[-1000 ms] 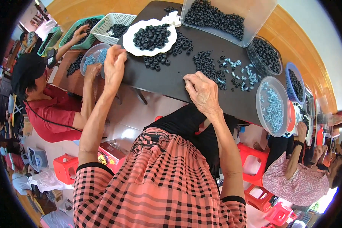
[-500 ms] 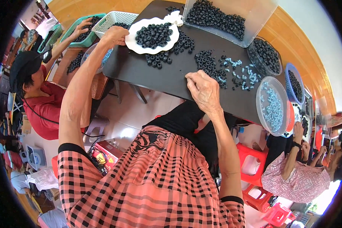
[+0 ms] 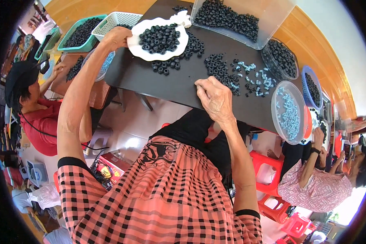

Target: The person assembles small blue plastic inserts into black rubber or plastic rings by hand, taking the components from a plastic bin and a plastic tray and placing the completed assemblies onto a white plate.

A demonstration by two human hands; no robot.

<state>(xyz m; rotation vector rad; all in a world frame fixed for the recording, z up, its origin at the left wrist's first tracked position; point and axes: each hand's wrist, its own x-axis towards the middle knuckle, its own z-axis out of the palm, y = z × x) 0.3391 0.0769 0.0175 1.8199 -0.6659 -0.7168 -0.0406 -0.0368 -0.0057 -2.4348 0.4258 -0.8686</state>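
Observation:
My left hand [image 3: 116, 37] is closed at the left rim of a white scalloped plate [image 3: 135, 48], its fingertips partly hidden. Round black pieces with holes, like large beads [image 3: 160, 39], are heaped on the plate. More of them lie on the dark table beside its near and right sides. Curled at the table's near edge is my right hand [image 3: 216, 99], thumb and fingers together; whatever they may hold is too small or hidden. Just beyond it lie smaller black ring-like pieces [image 3: 218, 68] and scattered blue-and-white pieces [image 3: 266, 83].
A clear bin [image 3: 268, 32] of black pieces stands at the far edge. To the right are a clear round tub [image 3: 293, 73], a blue basket [image 3: 305, 87] and a tub lid [image 3: 276, 118] holding blue pieces. Co-workers sit on both sides; red stools [image 3: 265, 191] stand lower right.
The co-worker at left has drawn a hand back from the green basket toward the brown table. My hands keep nearly the same places; the whole view has shifted slightly.

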